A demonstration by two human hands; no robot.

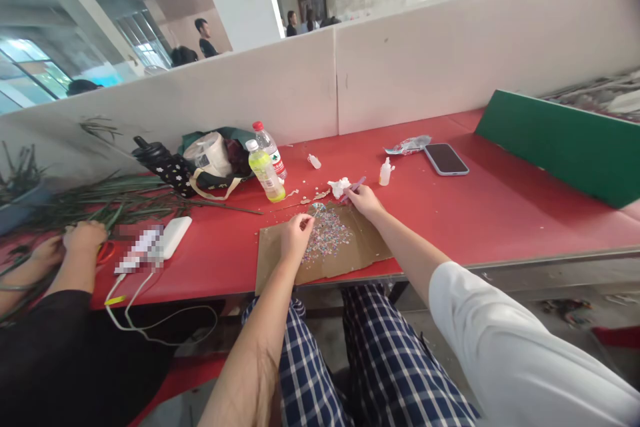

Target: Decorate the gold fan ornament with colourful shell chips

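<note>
**Pinching above the speckled cardboard, purple tool in my right hand**

I'm holding the left hand (297, 235) low over a torn cardboard sheet (280, 267) lying on the red tabletop (440, 227). Its fingers (305, 221) are pinching together above a scatter of multicoloured flecks (326, 237), and I can't tell whether they're gripping any. The right hand (363, 203) is closing around a slim purple tool (356, 185), which is pointing just beside a crumpled white tissue (340, 187). Two small white bottles (314, 161) (385, 172) are standing on either side of the tissue, and a phone (446, 159) is lying further right. To my left, a co-worker's hands (83, 240) are resting on long green leaves (115, 203) near red-handled scissors (105, 253).
</note>
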